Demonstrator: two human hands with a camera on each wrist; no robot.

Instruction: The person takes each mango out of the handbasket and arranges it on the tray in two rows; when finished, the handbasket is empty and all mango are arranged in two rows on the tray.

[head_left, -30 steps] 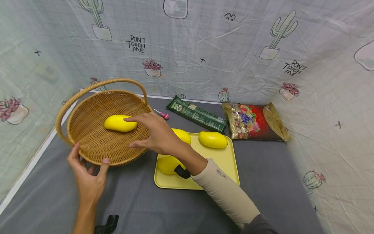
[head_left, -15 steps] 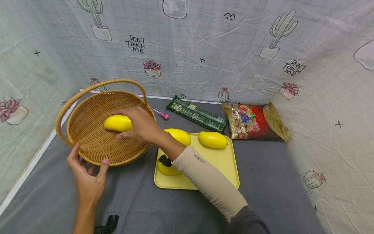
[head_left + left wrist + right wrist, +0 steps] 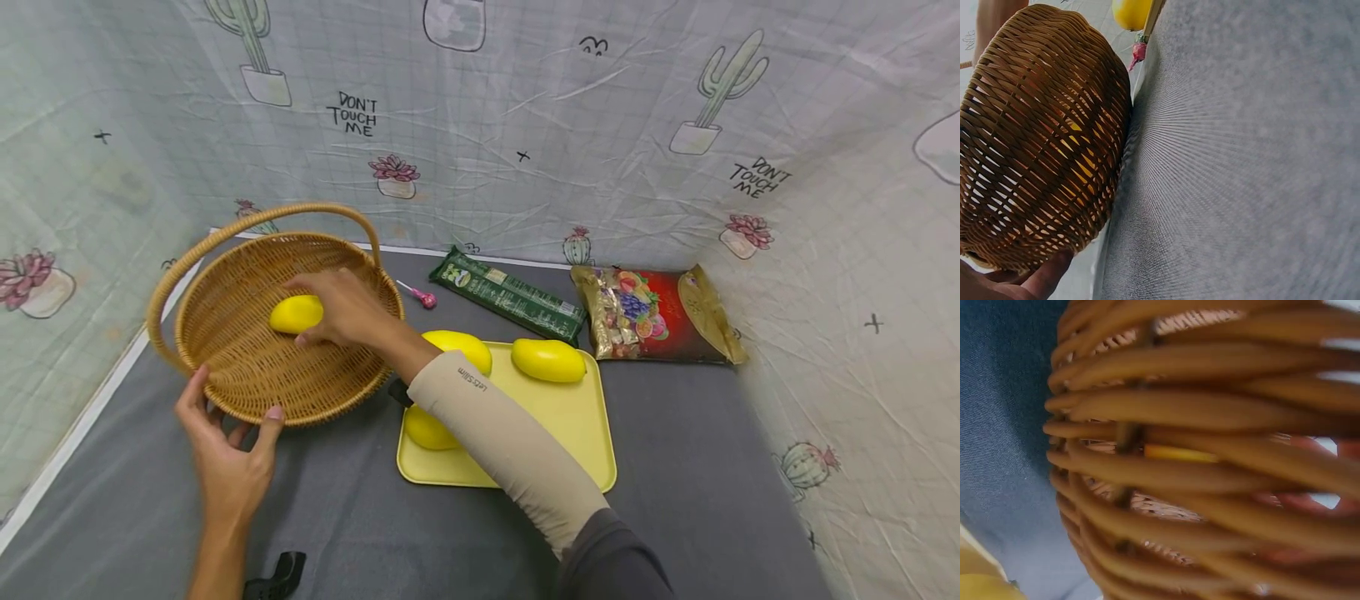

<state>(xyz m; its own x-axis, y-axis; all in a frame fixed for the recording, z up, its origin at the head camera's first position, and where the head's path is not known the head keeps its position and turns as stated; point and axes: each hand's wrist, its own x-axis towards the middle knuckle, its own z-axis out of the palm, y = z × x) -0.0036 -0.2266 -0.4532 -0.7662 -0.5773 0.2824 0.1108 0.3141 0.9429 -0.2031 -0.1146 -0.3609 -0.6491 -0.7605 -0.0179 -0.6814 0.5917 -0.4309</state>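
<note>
In the head view a wicker basket (image 3: 247, 392) with an arched handle tilts toward me at the left. My left hand (image 3: 228, 467) grips its near rim, and in the left wrist view its fingers (image 3: 1050, 275) press the woven side. Inside the basket lies a yellow mango (image 3: 294, 314). My right hand (image 3: 348, 308) reaches over the rim and curls round the mango's right end, thumb below and fingers above. The right wrist view is mostly basket weave (image 3: 1210, 412), with a sliver of yellow behind it.
A yellow tray (image 3: 540, 433) to the right of the basket carries mangoes (image 3: 549, 360), partly under my right forearm. Behind it lie a pink lollipop (image 3: 425, 298), a long green packet (image 3: 510, 292) and a red-gold candy bag (image 3: 660, 315). A patterned cloth surrounds the grey table.
My right hand has moved left and deeper into the basket, closing round the mango, which stays in place. The left hand keeps its hold on the rim.
</note>
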